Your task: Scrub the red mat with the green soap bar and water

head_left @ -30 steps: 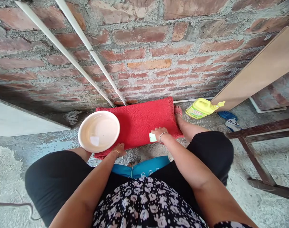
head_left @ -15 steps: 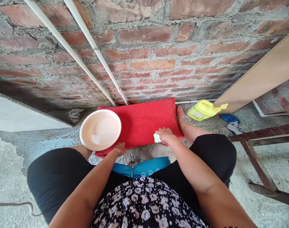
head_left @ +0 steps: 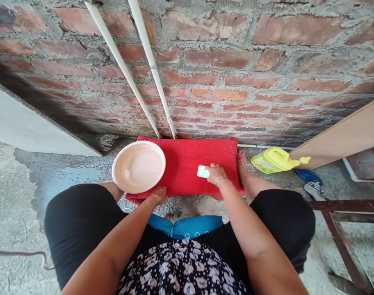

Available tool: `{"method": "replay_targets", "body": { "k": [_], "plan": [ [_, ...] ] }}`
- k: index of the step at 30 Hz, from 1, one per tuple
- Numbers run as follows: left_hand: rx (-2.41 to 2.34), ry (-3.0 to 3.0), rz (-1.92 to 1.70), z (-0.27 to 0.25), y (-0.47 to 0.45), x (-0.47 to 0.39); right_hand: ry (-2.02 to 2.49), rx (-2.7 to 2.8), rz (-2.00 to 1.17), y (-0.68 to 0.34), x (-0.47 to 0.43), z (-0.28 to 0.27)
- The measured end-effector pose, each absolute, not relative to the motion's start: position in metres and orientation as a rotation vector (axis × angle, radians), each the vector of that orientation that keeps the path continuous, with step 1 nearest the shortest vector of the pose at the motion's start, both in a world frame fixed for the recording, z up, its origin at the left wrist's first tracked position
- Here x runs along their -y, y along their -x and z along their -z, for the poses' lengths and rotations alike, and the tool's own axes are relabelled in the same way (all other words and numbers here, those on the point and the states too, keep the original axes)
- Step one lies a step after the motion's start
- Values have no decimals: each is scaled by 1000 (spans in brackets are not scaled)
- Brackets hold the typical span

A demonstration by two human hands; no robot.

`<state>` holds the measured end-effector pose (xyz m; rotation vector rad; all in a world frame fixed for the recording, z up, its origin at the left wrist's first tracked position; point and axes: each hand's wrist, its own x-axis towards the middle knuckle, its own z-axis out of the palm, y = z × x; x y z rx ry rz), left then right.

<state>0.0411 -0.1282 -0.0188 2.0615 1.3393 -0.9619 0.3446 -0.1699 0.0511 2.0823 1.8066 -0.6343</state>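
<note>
A thick red mat (head_left: pixel 190 155) lies folded on a low support in front of me. My right hand (head_left: pixel 215 173) is closed around one end of a pale green block (head_left: pixel 203 171), pressed onto the mat right of its middle. Whether the block is a scrub brush or a bar of soap I cannot tell. My left hand (head_left: pixel 160 194) grips the mat's near edge, its fingertips partly hidden. Just beyond that hand, a pale pink basin (head_left: pixel 117 174) of water stands on the mat's left end, with a small pale patch inside.
A yellow jug (head_left: pixel 274 159) lies on the floor at right, near a leaning board (head_left: pixel 343 127). A blue-and-white bundle (head_left: pixel 311 184) and a wooden frame (head_left: pixel 337 229) are nearby. Two white pipes (head_left: pixel 162 94) run down the brick wall. A pale slab (head_left: pixel 36 114) stands at left.
My right hand has pushed the block away from the mat's near edge, further onto it. My left hand stays at the near edge. The whole view has shifted slightly.
</note>
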Motion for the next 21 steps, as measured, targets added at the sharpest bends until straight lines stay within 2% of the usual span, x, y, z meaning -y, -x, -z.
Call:
{"method": "replay_targets", "body": {
  "k": [5,8,14,21],
  "plan": [
    [-1378,-2019,919,24,-44,129,-2232,-1464,470,-413,174,-65],
    [-1383,-1990,898,25,-46,129,-2257,-1560,417,-410,156,-67],
    [-1424,-1956,855,27,-48,131,-2064,-1810,444,-383,122,-53],
    [-1483,-1957,786,28,-50,137,-1869,-1457,406,-483,126,-77]
  ]
}}
